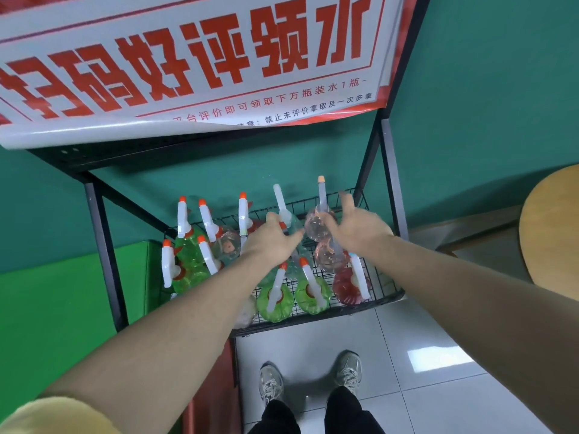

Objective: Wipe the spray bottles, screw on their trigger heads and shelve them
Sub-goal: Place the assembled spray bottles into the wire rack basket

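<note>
your left hand (272,240) is reaching into the wire shelf (380,300), its fingers curling around the neck of a pale bottle (294,228) just under its white trigger head (279,200); you are gripping there probably because the neck is the narrowest, firmest place to steer a bottle into a crowded row. your right hand (354,227) is lying against the pink bottle (316,227) beside it, thumb side touching the bottle's shoulder and fingers spreading loosely upward past it, so it seems to be steadying more than gripping; whether the palm is truly pressing it, you cannot tell from here. the two bottles are standing side by side near the back of the shelf, heads pointing toward the green wall (485,104), which is keeping the triggers from hooking on each other. around them the other bottles are already wearing their heads: green ones (189,255) massing at the left, two more green ones (311,294) at the front edge, a red one (347,285) at the front right. judging by this, you are working through the shelving step, nudging the last bottles upright. above, a white banner (188,67) with red lettering is hanging over the rack's top. below, your shoes (271,383) are standing on the pale tiles, close to the rack so your arms can be reaching the back row.
</note>
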A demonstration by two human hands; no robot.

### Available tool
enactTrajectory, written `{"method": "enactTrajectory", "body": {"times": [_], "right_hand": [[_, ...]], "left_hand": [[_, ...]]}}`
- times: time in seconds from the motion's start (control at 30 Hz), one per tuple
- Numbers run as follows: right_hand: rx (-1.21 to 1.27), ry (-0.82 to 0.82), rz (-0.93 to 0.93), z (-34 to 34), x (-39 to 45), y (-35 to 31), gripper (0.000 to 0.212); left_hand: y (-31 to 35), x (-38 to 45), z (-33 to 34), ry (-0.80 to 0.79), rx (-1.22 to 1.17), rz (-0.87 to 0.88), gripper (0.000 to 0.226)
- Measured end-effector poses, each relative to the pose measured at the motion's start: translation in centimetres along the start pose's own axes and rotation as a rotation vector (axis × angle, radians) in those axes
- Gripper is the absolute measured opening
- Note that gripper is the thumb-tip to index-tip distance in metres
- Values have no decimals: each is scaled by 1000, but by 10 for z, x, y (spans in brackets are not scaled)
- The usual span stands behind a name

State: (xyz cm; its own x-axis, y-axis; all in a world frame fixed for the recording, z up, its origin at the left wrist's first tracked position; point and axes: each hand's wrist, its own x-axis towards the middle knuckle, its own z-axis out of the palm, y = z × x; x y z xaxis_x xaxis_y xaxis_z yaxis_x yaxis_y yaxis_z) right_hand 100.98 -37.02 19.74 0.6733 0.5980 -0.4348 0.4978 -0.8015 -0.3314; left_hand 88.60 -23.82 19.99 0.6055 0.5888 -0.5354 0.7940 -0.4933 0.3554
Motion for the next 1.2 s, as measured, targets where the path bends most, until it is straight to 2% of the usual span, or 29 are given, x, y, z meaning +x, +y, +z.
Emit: {"method": "enactTrajectory", "body": {"times": [0.07,0.13,0.23,0.33,0.43,0.5,0.6,0.67,0.7,0.87,0.97,1.2], "right_hand": [[122,-19,51,-7,6,1,66],[184,-46,87,-13,11,0,66],[120,-92,104,-17,5,-1,69],[116,-154,105,-13,-11,3,69],[195,-207,129,-13,-34,7,80],[270,-261,171,-15,-50,12,78],[241,-391,205,-1,-66,24,55],[164,-389,244,15,-69,28,37],[146,-373,262,23,-68,29,30],[66,-333,265,34,-77,14,27],[78,-288,258,31,-81,7,17],[149,-268,298,45,-85,-9,13]], "left_hand": [[4,-2,-5,129,-31,32,44],[9,-5,-6,256,-9,142,29],[22,-6,-3,264,97,324,16],[31,2,-3,280,122,402,15],[31,-1,0,142,87,501,11],[27,-7,3,26,84,597,18],[11,-15,2,-226,302,761,48],[-3,-17,2,-406,524,829,68],[-9,-16,3,-452,597,845,70],[-15,-11,8,-410,746,988,39],[-10,-7,5,-415,731,997,39],[-13,7,2,-516,738,918,43]]}}
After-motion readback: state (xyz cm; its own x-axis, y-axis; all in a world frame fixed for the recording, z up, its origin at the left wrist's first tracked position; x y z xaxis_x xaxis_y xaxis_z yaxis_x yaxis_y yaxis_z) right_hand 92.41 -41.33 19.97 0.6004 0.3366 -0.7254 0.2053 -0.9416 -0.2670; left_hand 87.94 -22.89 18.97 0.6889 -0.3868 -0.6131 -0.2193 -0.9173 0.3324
